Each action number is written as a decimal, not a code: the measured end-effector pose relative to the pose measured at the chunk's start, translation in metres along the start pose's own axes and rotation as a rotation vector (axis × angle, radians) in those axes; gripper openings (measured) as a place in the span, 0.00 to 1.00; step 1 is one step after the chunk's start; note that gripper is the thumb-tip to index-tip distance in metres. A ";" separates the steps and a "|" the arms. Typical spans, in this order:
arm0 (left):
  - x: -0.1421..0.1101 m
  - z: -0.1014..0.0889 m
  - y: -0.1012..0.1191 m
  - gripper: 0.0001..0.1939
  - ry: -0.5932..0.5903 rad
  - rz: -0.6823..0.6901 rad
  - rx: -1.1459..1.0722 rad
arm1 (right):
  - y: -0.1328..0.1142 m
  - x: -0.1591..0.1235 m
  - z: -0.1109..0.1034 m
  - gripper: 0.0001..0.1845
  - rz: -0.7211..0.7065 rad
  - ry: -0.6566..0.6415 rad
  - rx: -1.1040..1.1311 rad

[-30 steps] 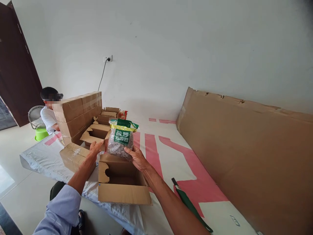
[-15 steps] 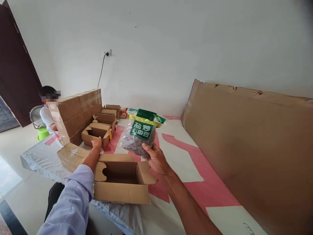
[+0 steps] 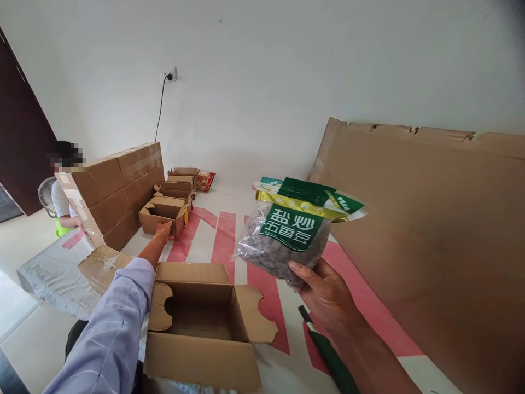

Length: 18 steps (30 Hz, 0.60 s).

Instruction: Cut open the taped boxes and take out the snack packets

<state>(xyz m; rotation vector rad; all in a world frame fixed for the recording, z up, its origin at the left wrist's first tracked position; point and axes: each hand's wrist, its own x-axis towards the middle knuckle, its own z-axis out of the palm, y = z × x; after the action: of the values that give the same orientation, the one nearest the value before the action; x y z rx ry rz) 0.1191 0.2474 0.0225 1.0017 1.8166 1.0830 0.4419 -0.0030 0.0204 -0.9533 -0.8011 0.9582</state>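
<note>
My right hand (image 3: 324, 290) pinches the lower corner of a clear plastic bag of beans (image 3: 283, 246) and holds it up above the bed-like surface. The bag has a green top and a green label with white characters. Below and left of it stands an open cardboard box (image 3: 203, 355), flaps folded out and nothing seen inside. My left hand (image 3: 164, 232) reaches forward, closed on the near side of a smaller open cardboard box (image 3: 153, 220); some of its fingers are hidden.
More open boxes (image 3: 176, 189) stand behind, beside a red packet (image 3: 205, 180). Stacked closed cartons (image 3: 110, 191) line the left, with a person (image 3: 65, 186) beyond. A large cardboard sheet (image 3: 426, 230) leans at right. A dark green strip (image 3: 328, 350) lies under my right forearm.
My right hand has moved right and nearer with the bag of beans. The view has shifted, and the dark green strip now shows. My left hand stays at the smaller box.
</note>
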 end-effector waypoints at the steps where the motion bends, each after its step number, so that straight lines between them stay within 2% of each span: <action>1: 0.000 0.000 0.003 0.18 -0.021 0.008 0.043 | 0.001 -0.002 -0.003 0.29 0.011 0.000 -0.017; 4: -0.005 -0.006 0.013 0.17 -0.083 0.060 0.196 | 0.005 -0.005 -0.008 0.28 0.038 -0.009 -0.053; 7: -0.016 -0.020 0.031 0.14 -0.136 0.131 0.389 | 0.006 -0.007 -0.006 0.28 0.042 -0.028 -0.068; 12: -0.056 -0.056 0.060 0.07 -0.144 0.294 0.753 | 0.003 -0.007 0.006 0.29 0.021 -0.067 -0.030; 14: -0.084 -0.072 0.059 0.05 -0.147 0.397 0.846 | 0.003 -0.006 0.010 0.30 0.021 -0.085 -0.018; 16: -0.118 -0.090 0.046 0.05 -0.191 0.529 0.907 | 0.004 -0.005 0.012 0.30 0.024 -0.094 -0.016; 18: -0.156 -0.105 0.022 0.10 -0.353 0.825 1.022 | 0.005 -0.005 0.014 0.29 0.019 -0.095 -0.026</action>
<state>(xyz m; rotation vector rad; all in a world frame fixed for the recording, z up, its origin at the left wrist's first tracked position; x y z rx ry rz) 0.0904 0.0827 0.1121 2.5049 1.6328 0.2349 0.4263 -0.0018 0.0201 -0.9446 -0.8878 1.0176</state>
